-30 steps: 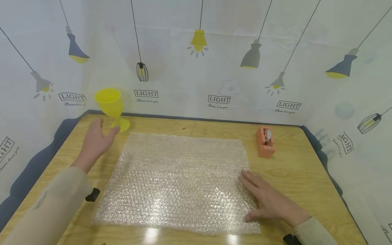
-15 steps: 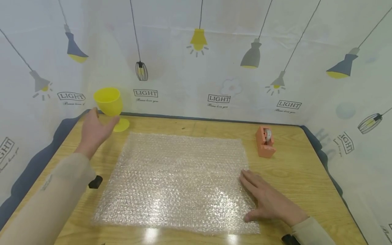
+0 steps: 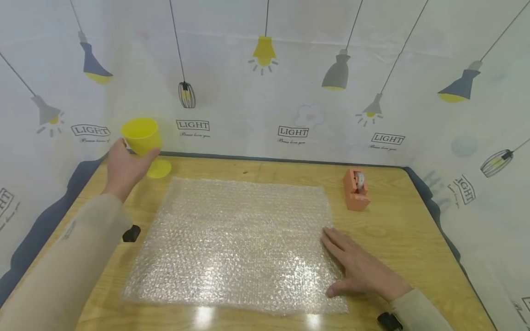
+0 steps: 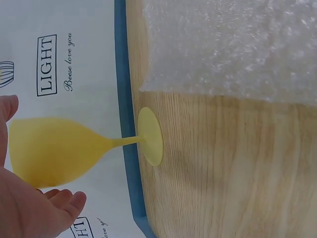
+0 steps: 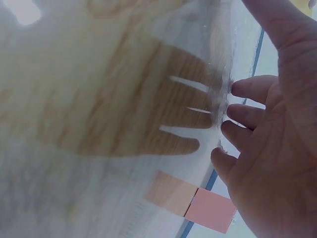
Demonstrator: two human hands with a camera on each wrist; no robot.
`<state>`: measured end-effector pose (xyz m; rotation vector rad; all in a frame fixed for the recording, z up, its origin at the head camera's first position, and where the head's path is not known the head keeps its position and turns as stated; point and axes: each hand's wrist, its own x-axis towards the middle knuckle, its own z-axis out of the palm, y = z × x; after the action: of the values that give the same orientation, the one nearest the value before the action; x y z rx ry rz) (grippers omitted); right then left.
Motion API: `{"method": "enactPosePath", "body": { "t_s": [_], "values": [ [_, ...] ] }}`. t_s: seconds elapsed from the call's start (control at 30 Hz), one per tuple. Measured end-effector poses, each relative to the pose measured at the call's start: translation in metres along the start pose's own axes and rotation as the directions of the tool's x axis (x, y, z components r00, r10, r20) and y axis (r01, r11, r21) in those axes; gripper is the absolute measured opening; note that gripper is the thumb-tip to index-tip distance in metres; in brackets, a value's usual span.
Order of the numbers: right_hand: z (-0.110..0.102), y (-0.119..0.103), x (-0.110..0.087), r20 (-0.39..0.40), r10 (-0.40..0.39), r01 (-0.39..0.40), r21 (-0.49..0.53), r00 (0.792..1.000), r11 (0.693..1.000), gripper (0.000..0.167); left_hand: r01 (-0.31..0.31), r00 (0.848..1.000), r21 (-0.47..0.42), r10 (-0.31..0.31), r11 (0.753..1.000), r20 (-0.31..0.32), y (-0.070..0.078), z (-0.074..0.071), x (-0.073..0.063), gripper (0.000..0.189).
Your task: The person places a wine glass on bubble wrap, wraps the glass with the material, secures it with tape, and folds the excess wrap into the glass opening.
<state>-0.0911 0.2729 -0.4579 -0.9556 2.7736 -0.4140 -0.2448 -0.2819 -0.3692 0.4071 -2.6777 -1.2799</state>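
Note:
A yellow goblet (image 3: 142,137) stands upright at the back left of the wooden table, its round foot (image 4: 151,137) on the tabletop. My left hand (image 3: 124,165) is right at the bowl, with thumb and fingers spread to either side; in the left wrist view some space shows between the fingertips (image 4: 78,200) and the bowl. A sheet of clear bubble wrap (image 3: 236,239) lies flat in front of me. On its right edge rests my right hand (image 3: 362,266), with the fingers extended and the thumb apart. In the right wrist view the fingertips (image 5: 225,157) are at the tabletop.
An orange tape dispenser (image 3: 357,189) with a roll of tape stands at the back right, beyond the bubble wrap. A white cloth (image 3: 232,78) printed with lamps surrounds the table (image 3: 397,220) at the back and sides.
My left hand has moved up and forward from beside the goblet's stem to around its bowl. The goblet stays standing. My right hand stays at the wrap's edge; the view shifts slightly.

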Motion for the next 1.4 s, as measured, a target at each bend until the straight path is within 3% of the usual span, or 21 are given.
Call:
{"method": "enactPosePath", "body": {
  "t_s": [0.73,1.13,1.4],
  "values": [
    [-0.002,0.001,0.003,0.005,0.004,-0.004,0.006,1.000,1.000,0.130,0.168,0.982,-0.088,-0.175,0.982,-0.070,0.012,0.009,0.026,0.112],
    [-0.002,0.002,0.005,0.049,0.021,-0.023,0.039,0.999,0.999,0.131,0.161,0.984,-0.079,-0.166,0.984,-0.071,0.008,0.009,0.034,0.110],
    [-0.004,0.000,0.005,0.046,0.022,-0.024,0.035,0.999,0.999,0.130,0.158,0.985,-0.085,-0.163,0.984,-0.062,0.010,0.007,0.029,0.108]
  ]
}}
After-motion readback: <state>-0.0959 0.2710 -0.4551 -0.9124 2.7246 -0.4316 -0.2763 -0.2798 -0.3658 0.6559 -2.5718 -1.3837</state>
